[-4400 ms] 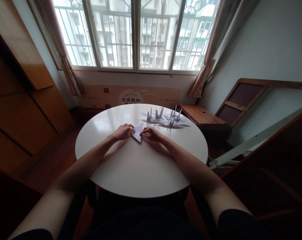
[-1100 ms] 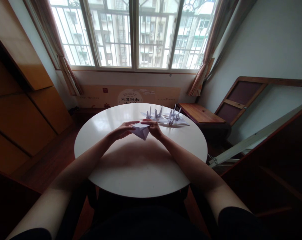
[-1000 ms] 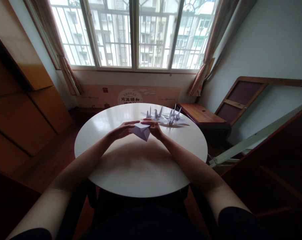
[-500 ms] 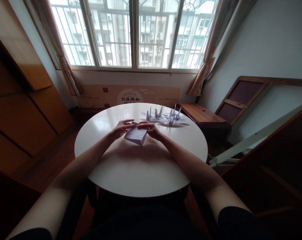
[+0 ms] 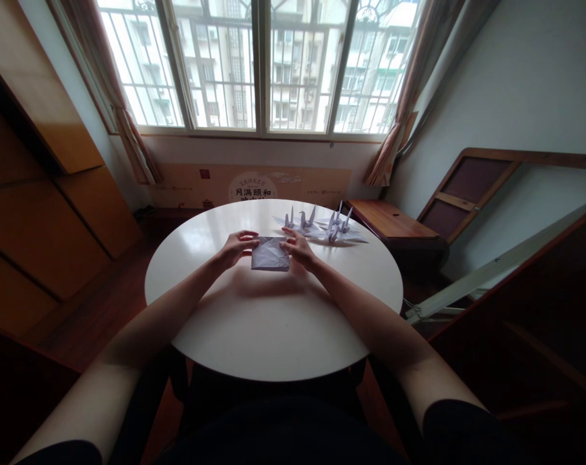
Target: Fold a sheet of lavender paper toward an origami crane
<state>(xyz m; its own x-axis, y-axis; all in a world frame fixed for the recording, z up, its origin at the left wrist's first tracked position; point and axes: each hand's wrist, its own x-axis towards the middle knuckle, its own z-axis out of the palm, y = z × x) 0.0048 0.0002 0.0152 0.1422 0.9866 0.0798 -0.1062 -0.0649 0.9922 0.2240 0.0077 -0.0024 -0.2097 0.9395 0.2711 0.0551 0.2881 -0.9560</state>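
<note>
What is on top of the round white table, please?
Paper cranes stand toward its far right; the left hand and right hand hold a folded paper over it. What they cover there cannot be seen.

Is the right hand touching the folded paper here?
Touching. The head view shows the right hand holding the folded paper by its right edge, the thumb lying over the face turned to the camera, no gap visible.
</note>
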